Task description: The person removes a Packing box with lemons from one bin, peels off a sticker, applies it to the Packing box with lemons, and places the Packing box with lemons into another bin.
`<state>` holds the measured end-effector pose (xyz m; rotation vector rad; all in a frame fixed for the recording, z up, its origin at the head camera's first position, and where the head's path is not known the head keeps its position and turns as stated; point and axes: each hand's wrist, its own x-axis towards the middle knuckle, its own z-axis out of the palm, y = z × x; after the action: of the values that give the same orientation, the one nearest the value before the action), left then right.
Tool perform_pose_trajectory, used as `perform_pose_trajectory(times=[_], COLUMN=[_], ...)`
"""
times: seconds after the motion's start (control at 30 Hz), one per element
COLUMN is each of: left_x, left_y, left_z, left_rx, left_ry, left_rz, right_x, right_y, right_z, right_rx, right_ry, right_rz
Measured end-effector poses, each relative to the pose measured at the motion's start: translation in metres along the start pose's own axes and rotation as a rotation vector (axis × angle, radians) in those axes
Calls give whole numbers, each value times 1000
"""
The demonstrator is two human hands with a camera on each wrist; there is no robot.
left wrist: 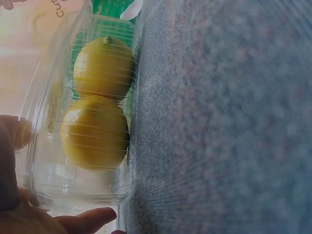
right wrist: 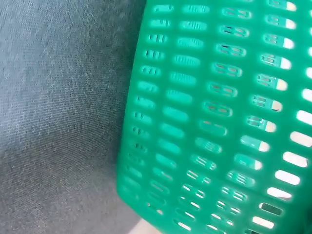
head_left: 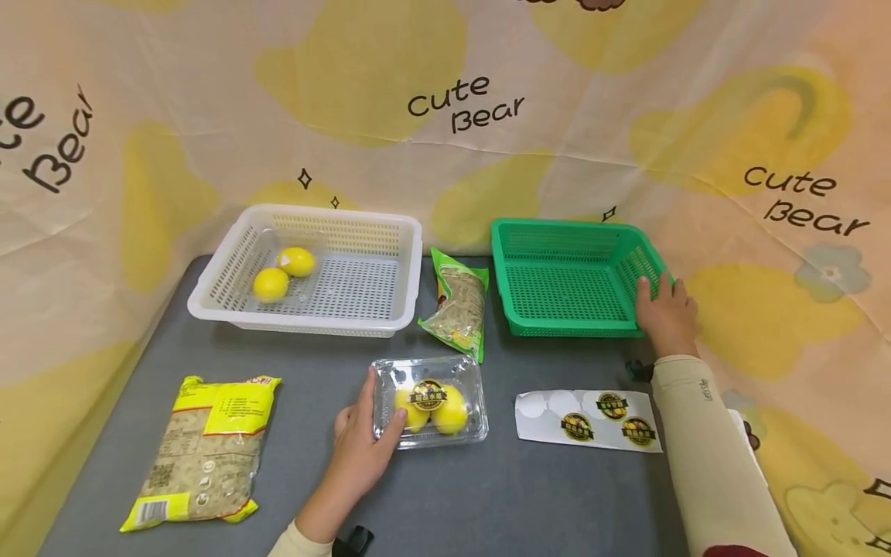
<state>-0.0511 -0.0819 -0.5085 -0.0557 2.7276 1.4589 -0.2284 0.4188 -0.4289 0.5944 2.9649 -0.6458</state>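
In the head view my left hand (head_left: pixel 363 435) holds the left end of a clear plastic clamshell box (head_left: pixel 476 410), its thumb over the lid's near corner. Two lemons (left wrist: pixel 95 131) lie inside, and a round black-and-gold sticker (head_left: pixel 428 395) is on the lid. My right hand (head_left: pixel 668 316) grips the right rim of a green plastic basket (head_left: pixel 571 329), thumb on the inner side. The basket's slotted wall fills much of the right wrist view, where that hand is not seen. A sheet of round stickers (head_left: pixel 546 425) lies in front of the basket.
At the back left stands a white basket (head_left: pixel 313 321) with a clear box holding two lemons (head_left: pixel 271 285). Between the baskets lies a small green-edged packet (head_left: pixel 459 302). A larger yellow-ended bag (head_left: pixel 202 449) is at the left. A printed cloth (head_left: pixel 466 170) hangs behind the grey table (head_left: pixel 529 503).
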Motion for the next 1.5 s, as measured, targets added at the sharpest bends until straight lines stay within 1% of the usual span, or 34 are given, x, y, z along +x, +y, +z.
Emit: perform_pose_trajectory(times=[0.07, 0.1, 0.17, 0.3, 0.37, 0.4, 0.47, 0.57, 0.6, 0.67, 0.7, 0.83, 0.97, 1.03, 1.1, 1.2, 1.27, 1.33, 1.4, 1.47, 1.5], left_x=[0, 0, 0, 0, 0, 0, 1, 2, 2, 3, 4, 6, 14, 22, 31, 49, 63, 78, 97, 118, 129], left_y=[0, 0, 1, 1, 2, 3, 4, 5, 6, 8, 10, 19, 31, 41, 52, 75, 93, 112, 131, 148, 157], left_z=[0, 0, 0, 1, 3, 4, 6, 10, 11, 13, 14, 16, 15, 12, 7, -1, -5, -8, -8, -6, -4], left_rx=[-5, -12, -46, -129, -168, -182, -216, -304, -334, -390, -422, -505, -566, -591, -594, -572, -555, -547, -545, -511, -481], left_ry=[-5, -8, -10, -1, 20, 37, 75, 125, 129, 125, 113, 69, 43, 32, 22, 7, -1, -10, -16, -14, -8], left_rz=[-4, -15, -56, -164, -193, -191, -167, -86, -60, -15, 7, 58, 101, 115, 131, 167, 206, 249, 299, 338, 346], right_x=[0, -1, -1, -1, 1, 2, 3, 5, 6, 6, 7, 8, 7, 6, 6, 6, 7, 6, 5, 5, 5], right_y=[3, 4, 7, 7, 6, 5, 3, 1, 1, 0, 1, 2, 2, 2, 2, 2, 3, 2, 2, 2, 2], right_z=[2, 3, 5, 8, 9, 9, 9, 8, 8, 7, 7, 7, 8, 8, 8, 8, 9, 9, 8, 8, 8], right_rx=[-16, -18, -19, -26, -30, -31, -31, -28, -29, -30, -31, -39, -44, -47, -50, -53, -50, -46, -44, -42, -40], right_ry=[-19, -20, -17, 1, 6, 9, 13, 21, 21, 21, 22, 21, 9, 1, -3, 4, 12, 16, 13, 7, 7], right_rz=[12, 18, 28, 30, 26, 24, 19, 15, 15, 17, 19, 26, 28, 27, 24, 21, 23, 26, 27, 26, 25])
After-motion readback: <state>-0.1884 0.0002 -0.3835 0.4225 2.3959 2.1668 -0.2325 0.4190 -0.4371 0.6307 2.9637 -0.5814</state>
